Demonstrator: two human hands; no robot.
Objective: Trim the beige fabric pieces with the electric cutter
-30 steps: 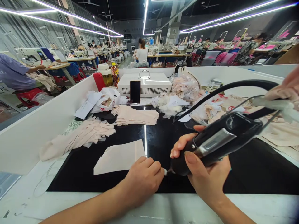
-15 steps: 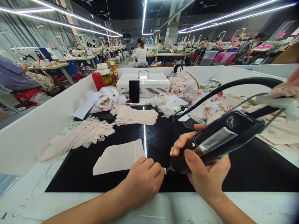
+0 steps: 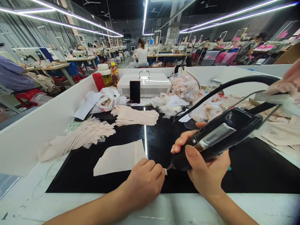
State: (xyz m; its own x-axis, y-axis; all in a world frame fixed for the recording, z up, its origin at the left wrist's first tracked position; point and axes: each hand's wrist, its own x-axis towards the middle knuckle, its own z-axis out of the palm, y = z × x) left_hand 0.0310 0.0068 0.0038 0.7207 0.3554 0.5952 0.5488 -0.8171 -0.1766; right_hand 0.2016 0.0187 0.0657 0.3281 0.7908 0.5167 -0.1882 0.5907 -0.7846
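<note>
My right hand (image 3: 208, 175) is wrapped round a black corded hand tool (image 3: 217, 137) with a silver plate on its side and a narrow metal tip. The tip points left and is close to a small whitish tab (image 3: 166, 171). That tab sticks out from the closed fingers of my left hand (image 3: 148, 178), which presses low on the black work surface (image 3: 77, 175). A flat beige fabric panel (image 3: 119, 157) lies just left of these fingers. Whether the tab belongs to the panel is hidden by my hand.
Beige fabric stacks (image 3: 136, 115) and strips (image 3: 79, 137) lie behind and left. A phone (image 3: 135, 92) leans on a vented white box (image 3: 150, 82). Another person's hand (image 3: 292, 78) holds beige material at the right, beside the tool's black cable (image 3: 222, 86). Low white walls (image 3: 53, 118) edge the table.
The rear end of the black tool has shifted slightly left. The other person's hand has moved a little, while my left hand stays in place.
</note>
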